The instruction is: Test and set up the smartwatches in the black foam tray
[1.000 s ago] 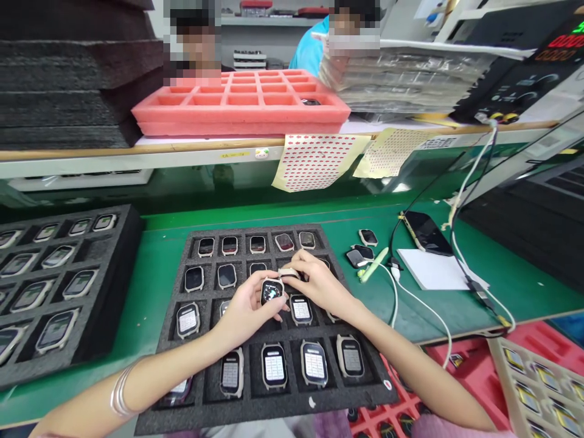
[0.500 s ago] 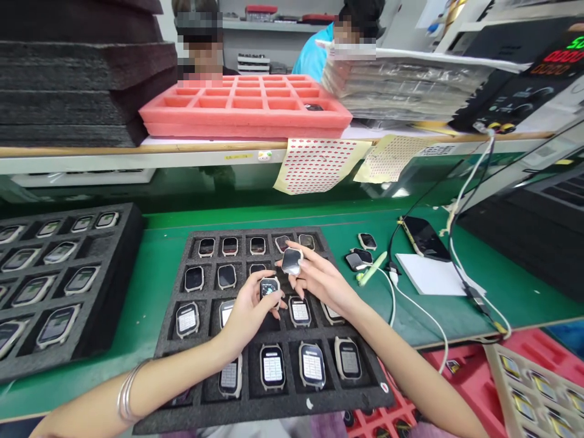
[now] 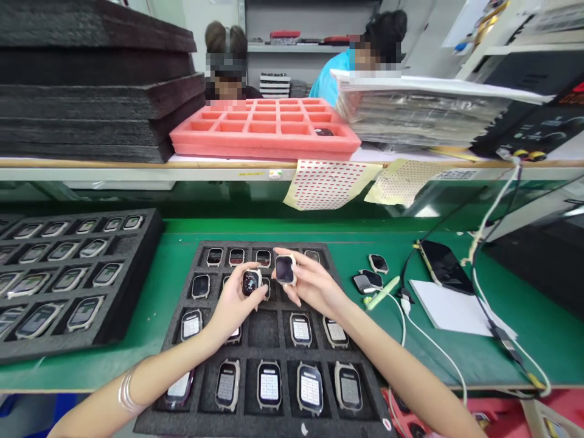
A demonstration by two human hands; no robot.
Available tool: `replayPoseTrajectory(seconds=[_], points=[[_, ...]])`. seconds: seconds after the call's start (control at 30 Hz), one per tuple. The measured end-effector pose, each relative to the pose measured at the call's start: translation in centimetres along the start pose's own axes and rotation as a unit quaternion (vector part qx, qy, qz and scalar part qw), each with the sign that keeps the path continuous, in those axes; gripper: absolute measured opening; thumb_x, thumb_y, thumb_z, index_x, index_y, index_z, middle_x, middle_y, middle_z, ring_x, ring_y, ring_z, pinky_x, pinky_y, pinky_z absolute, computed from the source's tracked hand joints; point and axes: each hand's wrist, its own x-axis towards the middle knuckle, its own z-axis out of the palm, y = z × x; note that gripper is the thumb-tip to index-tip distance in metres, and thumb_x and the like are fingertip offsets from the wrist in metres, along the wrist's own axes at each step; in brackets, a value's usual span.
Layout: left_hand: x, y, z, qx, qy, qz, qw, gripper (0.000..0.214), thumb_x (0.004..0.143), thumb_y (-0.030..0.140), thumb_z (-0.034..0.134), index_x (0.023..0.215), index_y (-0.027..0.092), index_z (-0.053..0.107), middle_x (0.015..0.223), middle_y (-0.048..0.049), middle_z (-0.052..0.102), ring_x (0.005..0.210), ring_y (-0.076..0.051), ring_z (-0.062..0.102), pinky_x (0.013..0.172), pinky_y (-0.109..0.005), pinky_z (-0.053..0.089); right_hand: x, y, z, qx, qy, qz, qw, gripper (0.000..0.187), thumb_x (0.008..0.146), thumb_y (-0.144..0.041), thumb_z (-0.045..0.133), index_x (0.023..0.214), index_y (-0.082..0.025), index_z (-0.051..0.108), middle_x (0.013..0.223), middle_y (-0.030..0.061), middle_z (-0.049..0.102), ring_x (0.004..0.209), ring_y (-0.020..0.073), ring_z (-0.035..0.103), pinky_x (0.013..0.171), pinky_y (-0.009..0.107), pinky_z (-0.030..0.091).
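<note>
My left hand (image 3: pixel 234 302) is closed round a strapless smartwatch (image 3: pixel 251 283) whose lit screen faces me. My right hand (image 3: pixel 314 286) pinches a second smartwatch (image 3: pixel 285 269) with a dark screen, held up just right of the first. Both hands hover over the middle of a black foam tray (image 3: pixel 267 331) on the green bench. The tray's cells hold several more watches, dark ones in the far rows and lit ones in the near rows. One cell below my hands sits vacant.
Another black tray of watches (image 3: pixel 68 280) lies at the left. Loose watches (image 3: pixel 369 274), a green pen (image 3: pixel 383 293), a white pad (image 3: pixel 449 307), a phone (image 3: pixel 444 266) and cables lie at the right. A pink foam tray (image 3: pixel 269 128) sits on the shelf; two people work behind it.
My right hand lifted a dark watch out of the tray and turned its face toward me. Both hands rose and moved a little farther away, and the camera tilted up.
</note>
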Motion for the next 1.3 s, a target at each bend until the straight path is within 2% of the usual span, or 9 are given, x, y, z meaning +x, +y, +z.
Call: replayPoseTrajectory(seconds=[0.17, 0.3, 0.53, 0.7, 0.83, 1.07, 1.2, 1.3], points=[[0.4, 0.2, -0.6, 0.015, 0.002, 0.0, 1.0, 0.037, 0.077, 0.028, 0.066, 0.109, 0.02, 0.049, 0.075, 0.0027, 0.051, 0.055, -0.01, 0.052, 0.048, -0.02, 0.041, 0.0, 0.7, -0.1, 0.025, 0.024, 0.022, 0.999, 0.048, 0.084, -0.032, 0.065, 0.13, -0.023, 0.051, 0.101, 0.0121, 0.064, 0.051, 0.0125, 0.05, 0.042, 0.023, 0.039], [0.7, 0.2, -1.1, 0.019, -0.014, -0.008, 1.0, 0.035, 0.078, 0.027, 0.062, 0.109, 0.02, 0.047, 0.072, 0.0041, 0.051, 0.05, -0.009, 0.048, 0.045, -0.02, 0.038, 0.1, 0.7, -0.2, 0.012, 0.029, 0.027, 0.999, 0.042, 0.087, -0.03, 0.063, 0.128, -0.022, 0.054, 0.104, 0.0133, 0.063, 0.052, 0.0114, 0.05, 0.043, 0.022, 0.038], [0.6, 0.1, -1.6, 0.05, -0.086, -0.027, 0.995, 0.029, 0.076, 0.019, 0.055, 0.103, 0.017, 0.048, 0.051, 0.0089, 0.047, 0.037, -0.007, 0.038, 0.039, -0.017, 0.027, 0.0, 0.6, -0.6, -0.049, 0.032, 0.005, 0.998, 0.045, 0.083, -0.03, 0.068, 0.126, -0.02, 0.056, 0.095, 0.0115, 0.066, 0.054, 0.0136, 0.055, 0.047, 0.025, 0.046], [0.6, 0.0, -1.6, 0.053, -0.087, -0.001, 0.995, 0.034, 0.076, 0.024, 0.056, 0.108, 0.017, 0.046, 0.055, 0.0084, 0.048, 0.04, -0.007, 0.042, 0.041, -0.017, 0.03, -0.2, 0.5, -0.7, -0.076, 0.027, -0.003, 0.997, 0.051, 0.08, -0.031, 0.071, 0.127, -0.017, 0.055, 0.092, 0.0103, 0.066, 0.054, 0.0152, 0.06, 0.049, 0.027, 0.05], [0.7, -0.2, -1.5, 0.063, -0.095, 0.017, 0.993, 0.031, 0.073, 0.022, 0.058, 0.102, 0.016, 0.051, 0.054, 0.0083, 0.046, 0.04, -0.007, 0.041, 0.039, -0.017, 0.028, -0.4, 0.6, -0.8, -0.089, 0.012, -0.016, 0.996, 0.049, 0.081, -0.03, 0.07, 0.126, -0.017, 0.056, 0.089, 0.0087, 0.066, 0.052, 0.0131, 0.059, 0.047, 0.024, 0.049], [1.7, -0.7, -2.0, 0.092, -0.056, 0.048, 0.993, 0.031, 0.07, 0.025, 0.057, 0.099, 0.016, 0.052, 0.05, 0.0084, 0.047, 0.036, -0.007, 0.04, 0.037, -0.017, 0.028, -0.1, 1.3, -1.1, -0.088, -0.028, -0.041, 0.995, 0.047, 0.081, -0.028, 0.07, 0.124, -0.015, 0.056, 0.091, 0.0087, 0.067, 0.056, 0.0133, 0.061, 0.052, 0.025, 0.052], [1.6, -0.6, -2.7, 0.108, -0.037, 0.065, 0.991, 0.031, 0.065, 0.022, 0.06, 0.095, 0.016, 0.054, 0.049, 0.0088, 0.046, 0.037, -0.007, 0.04, 0.037, -0.017, 0.029, -0.3, 1.7, -0.7, -0.072, -0.023, -0.067, 0.995, 0.047, 0.078, -0.028, 0.072, 0.121, -0.013, 0.058, 0.083, 0.0057, 0.066, 0.053, 0.0127, 0.057, 0.048, 0.024, 0.05], [1.5, -0.6, -3.1, 0.106, -0.016, 0.086, 0.99, 0.032, 0.064, 0.02, 0.06, 0.095, 0.017, 0.054, 0.055, 0.0076, 0.049, 0.04, -0.007, 0.042, 0.039, -0.017, 0.032, -0.5, 2.2, -0.6, -0.059, -0.013, -0.085, 0.995, 0.05, 0.079, -0.024, 0.07, 0.125, -0.013, 0.055, 0.086, 0.0059, 0.066, 0.054, 0.0124, 0.057, 0.051, 0.025, 0.05]])
